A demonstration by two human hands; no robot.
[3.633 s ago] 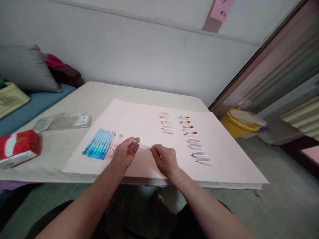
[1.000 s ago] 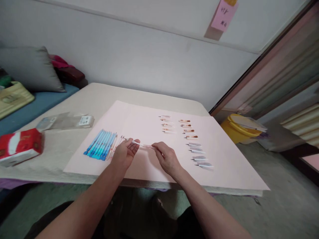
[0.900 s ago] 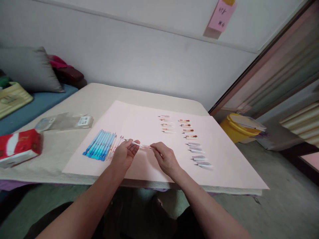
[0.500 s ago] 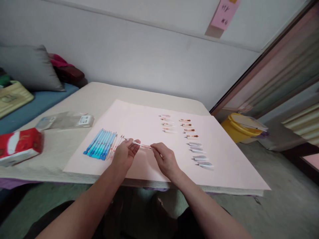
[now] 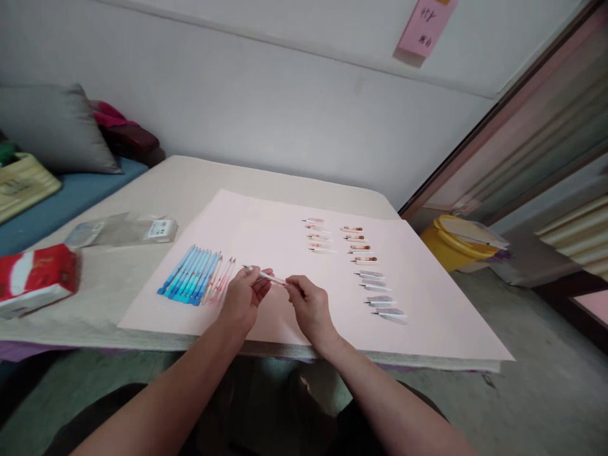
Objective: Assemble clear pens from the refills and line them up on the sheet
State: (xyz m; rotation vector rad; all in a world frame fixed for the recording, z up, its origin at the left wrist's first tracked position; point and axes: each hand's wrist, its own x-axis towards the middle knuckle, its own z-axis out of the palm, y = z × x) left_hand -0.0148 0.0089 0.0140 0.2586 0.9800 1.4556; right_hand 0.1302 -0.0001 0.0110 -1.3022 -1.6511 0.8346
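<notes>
My left hand (image 5: 244,299) and my right hand (image 5: 308,306) hold the two ends of a thin pale pen refill (image 5: 272,277) just above a pink paper sheet (image 5: 427,329). Both hands pinch it with closed fingers. Left of my left hand lies a row of several blue pen barrels (image 5: 190,275) with a few clear refills (image 5: 222,278) beside them. To the right of my hands lie rows of small pen parts: pale tips (image 5: 317,237), orange-brown pieces (image 5: 356,244) and grey pieces (image 5: 380,297).
The sheet covers a beige table (image 5: 156,190). A clear plastic packet (image 5: 118,231) and a red tissue pack (image 5: 35,278) lie at the left. A grey cushion (image 5: 57,130) sits on a blue bench behind. A yellow bucket (image 5: 451,244) stands on the floor at the right.
My hands have drawn closer together on the refill, and the right hand has slid left toward the left hand. The laid-out parts have not moved.
</notes>
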